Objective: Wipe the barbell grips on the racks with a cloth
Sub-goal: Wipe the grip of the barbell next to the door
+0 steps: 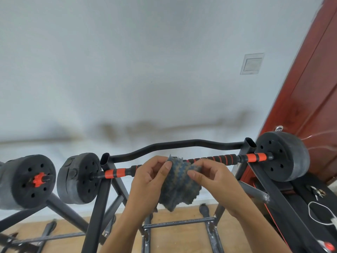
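A barbell lies across a black rack (104, 160), with a black and orange striped grip (217, 158) running between the two black weight plates (78, 179) (281, 158). In front of the bar's middle I hold a blue and tan patterned cloth (179, 183) with both hands. My left hand (148, 181) pinches its upper left edge between thumb and fingers. My right hand (213, 181) pinches its right edge. The cloth hangs down and hides the middle of the bar; whether it touches the bar I cannot tell.
A second barbell with a black plate and orange nut (30, 180) rests on another rack at the left. The curved black crossbar (175, 145) runs behind the grip. A red-brown door (310, 99) stands at the right, a black bench with keys and a cable (317, 201) below it.
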Motion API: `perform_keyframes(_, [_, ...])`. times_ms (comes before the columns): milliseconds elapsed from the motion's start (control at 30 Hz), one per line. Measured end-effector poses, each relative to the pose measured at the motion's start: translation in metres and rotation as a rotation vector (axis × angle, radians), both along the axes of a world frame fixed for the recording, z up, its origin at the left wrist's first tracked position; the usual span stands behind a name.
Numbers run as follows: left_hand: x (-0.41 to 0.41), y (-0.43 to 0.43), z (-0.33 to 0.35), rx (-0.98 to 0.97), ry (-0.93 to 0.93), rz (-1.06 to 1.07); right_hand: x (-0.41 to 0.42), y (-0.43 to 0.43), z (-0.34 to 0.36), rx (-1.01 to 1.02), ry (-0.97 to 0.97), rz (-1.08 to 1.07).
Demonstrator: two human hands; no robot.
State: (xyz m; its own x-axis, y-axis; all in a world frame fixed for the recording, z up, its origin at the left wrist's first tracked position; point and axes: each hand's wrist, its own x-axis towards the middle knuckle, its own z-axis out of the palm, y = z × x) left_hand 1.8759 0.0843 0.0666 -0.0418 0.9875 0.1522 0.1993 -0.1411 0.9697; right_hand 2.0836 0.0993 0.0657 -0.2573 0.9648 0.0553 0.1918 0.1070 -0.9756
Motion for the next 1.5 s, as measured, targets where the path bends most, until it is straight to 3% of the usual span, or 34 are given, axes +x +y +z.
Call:
perform_keyframes(100, [0.005,0.001,-0.004,0.006,-0.134,0.042,-0.006,0.003,0.01,0.109,0.018,-0.034])
perform_keyframes(233, [0.019,0.004,-0.018,-0.077,-0.272,-0.018,-0.006,0.012,0.018,0.14,-0.156,0.061])
perform_keyframes(367, [0.026,0.008,-0.038,-0.249,-0.474,-0.155,0.002,0.027,0.023,0.123,-0.212,0.072])
perform_keyframes(467, [0.039,0.005,-0.056,-0.418,-0.396,-0.256,0.006,0.05,0.018,0.096,-0.196,0.034])
perform_keyframes(633, [0.058,0.013,-0.086,-0.437,-0.363,-0.039,0.012,0.109,-0.01,-0.049,-0.259,0.046])
perform_keyframes(700, [0.056,0.023,-0.094,-0.43,-0.313,-0.044,0.011,0.13,-0.022,-0.114,-0.266,0.077])
perform_keyframes(800, [0.054,0.04,-0.105,-0.448,-0.391,-0.065,0.003,0.163,-0.036,-0.141,-0.227,0.108])
perform_keyframes(900, [0.054,0.056,-0.12,-0.526,-0.421,-0.03,-0.002,0.191,-0.052,-0.127,-0.308,0.094])
perform_keyframes(1067, [0.052,0.067,-0.145,-0.605,-0.225,-0.175,0.002,0.217,-0.088,-0.074,-0.564,0.125])
perform_keyframes(1167, [0.045,0.074,-0.149,-0.585,-0.188,-0.15,0.001,0.223,-0.089,-0.035,-0.59,0.15])
perform_keyframes(1333, [0.037,0.075,-0.147,-0.532,-0.145,-0.106,0.0,0.228,-0.082,-0.001,-0.437,0.107])
perform_keyframes(1500, [0.035,0.075,-0.16,-0.567,-0.149,-0.002,0.002,0.22,-0.091,-0.004,-0.587,0.11])
